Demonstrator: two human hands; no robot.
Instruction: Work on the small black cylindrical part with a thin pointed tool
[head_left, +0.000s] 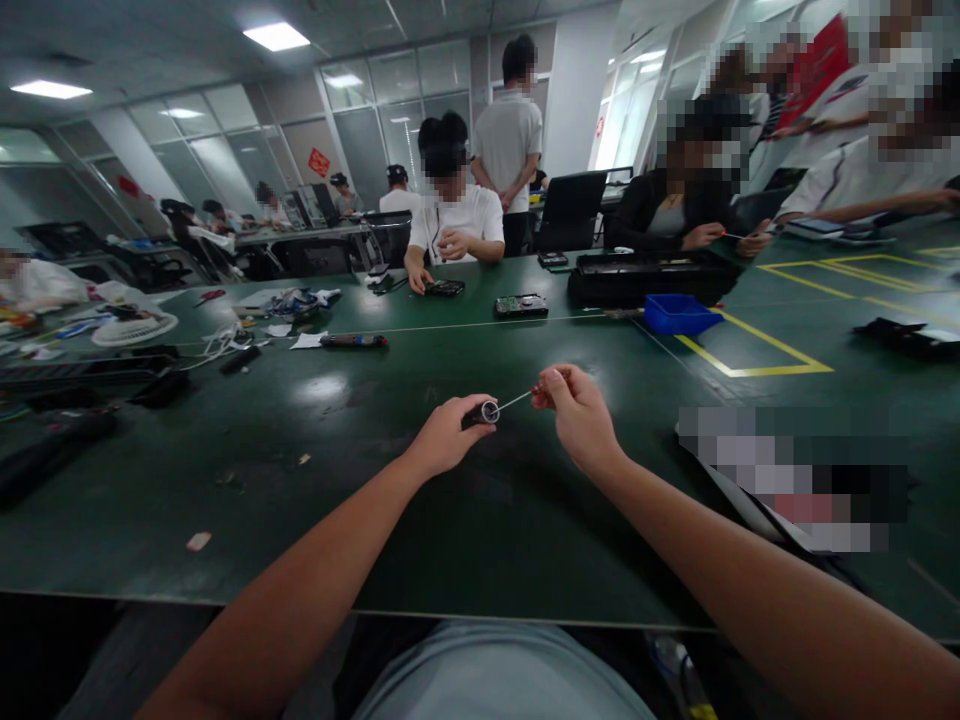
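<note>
Dark with a silvery rim, a small cylinder sits pinched in the closed fingers of the left hand, held just above the green table at mid-frame. A thin wire runs from its rim to the right hand, whose fingertips are closed on the other end. No label on either can be read, and the cylinder's body is mostly hidden by the fingers. Farther off lie a hard drive, a blue tray and yellow tape lines. A red sign on the glass wall is too small to read.
</note>
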